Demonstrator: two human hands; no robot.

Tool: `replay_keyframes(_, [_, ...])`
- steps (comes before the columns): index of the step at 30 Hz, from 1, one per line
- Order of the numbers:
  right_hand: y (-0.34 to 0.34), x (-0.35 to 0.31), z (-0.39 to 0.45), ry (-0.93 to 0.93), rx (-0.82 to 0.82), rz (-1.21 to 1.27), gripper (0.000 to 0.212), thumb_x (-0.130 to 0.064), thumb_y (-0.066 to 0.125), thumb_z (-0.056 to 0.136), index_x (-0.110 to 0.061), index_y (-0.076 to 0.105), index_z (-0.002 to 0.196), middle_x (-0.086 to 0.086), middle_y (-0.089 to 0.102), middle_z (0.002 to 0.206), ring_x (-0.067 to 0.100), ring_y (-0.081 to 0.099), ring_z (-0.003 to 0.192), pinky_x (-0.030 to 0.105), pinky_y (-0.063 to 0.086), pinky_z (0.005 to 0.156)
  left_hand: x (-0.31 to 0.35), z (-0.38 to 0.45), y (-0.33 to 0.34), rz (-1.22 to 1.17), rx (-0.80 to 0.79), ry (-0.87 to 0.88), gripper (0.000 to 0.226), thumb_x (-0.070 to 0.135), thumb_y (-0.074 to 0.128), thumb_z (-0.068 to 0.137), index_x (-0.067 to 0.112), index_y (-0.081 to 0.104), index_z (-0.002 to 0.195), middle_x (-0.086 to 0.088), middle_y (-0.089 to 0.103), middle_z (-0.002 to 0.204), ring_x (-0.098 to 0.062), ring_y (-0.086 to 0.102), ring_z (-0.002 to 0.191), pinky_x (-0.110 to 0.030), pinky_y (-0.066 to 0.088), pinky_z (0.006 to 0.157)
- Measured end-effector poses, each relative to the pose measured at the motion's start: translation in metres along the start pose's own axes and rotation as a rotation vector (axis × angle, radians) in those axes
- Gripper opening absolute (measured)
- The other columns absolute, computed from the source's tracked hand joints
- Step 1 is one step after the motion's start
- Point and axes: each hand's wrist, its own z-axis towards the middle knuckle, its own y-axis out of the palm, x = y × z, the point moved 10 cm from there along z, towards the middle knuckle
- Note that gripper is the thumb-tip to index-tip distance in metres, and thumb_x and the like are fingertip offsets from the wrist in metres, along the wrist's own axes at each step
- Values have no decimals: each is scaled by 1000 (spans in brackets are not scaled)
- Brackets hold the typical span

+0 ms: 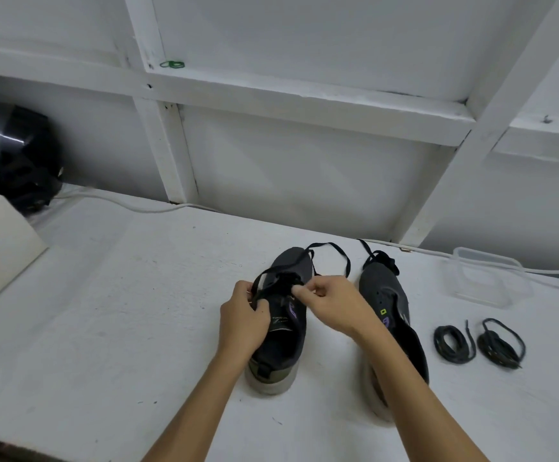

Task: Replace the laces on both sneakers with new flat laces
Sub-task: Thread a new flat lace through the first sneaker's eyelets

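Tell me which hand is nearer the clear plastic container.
Right. The right hand pinches the black flat lace over the left-side dark sneaker, closer to the clear plastic container; the left hand holds lace farther left.

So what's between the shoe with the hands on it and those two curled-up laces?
The other sneaker sits between the held sneaker and the coiled laces, with the right forearm crossing over it. The head view shows this.

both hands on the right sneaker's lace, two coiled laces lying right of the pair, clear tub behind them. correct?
Not quite: in the head view both hands, left hand and right hand, pinch the black lace on the left sneaker, not the right sneaker. The two coiled laces and the clear tub are as stated.
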Motion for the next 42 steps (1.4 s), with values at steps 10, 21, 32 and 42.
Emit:
replay_keyframes(10, [7,-9,1,-7,-17,-247,11,-33,65,97,-25,72,93,-12,62,80,10,58,76,21,41,63,-2,-2,11,-102,-64,-51,27,44,65,91,37,58,116,13,69,109,5,61,88,-12,43,65])
replay_keyframes(21, [1,-16,-2,-82,18,9,18,-32,61,100,-32,69,83,-24,59,61,-4,54,60,10,39,57,0,-10,11,-36,-58,-9,24,53,49,94,35,63,88,25,64,73,10,59,74,-8,38,55])
replay_keyframes(32, [-18,0,1,161,23,1001,28,-23,45,105,-15,47,79,2,57,64,21,71,80,42,60,78,-2,-6,18,51,-61,-11,48,46,30,104,26,69,85,10,59,66,-6,56,67,-23,40,57])
replay_keyframes(42, [5,0,1,24,-45,-202,12,-33,66,97,-27,75,93,-7,67,97,6,60,83,13,38,59,2,-4,12,40,-25,23,36,38,39,100,20,62,79,4,60,65,-1,54,60,-18,39,49])
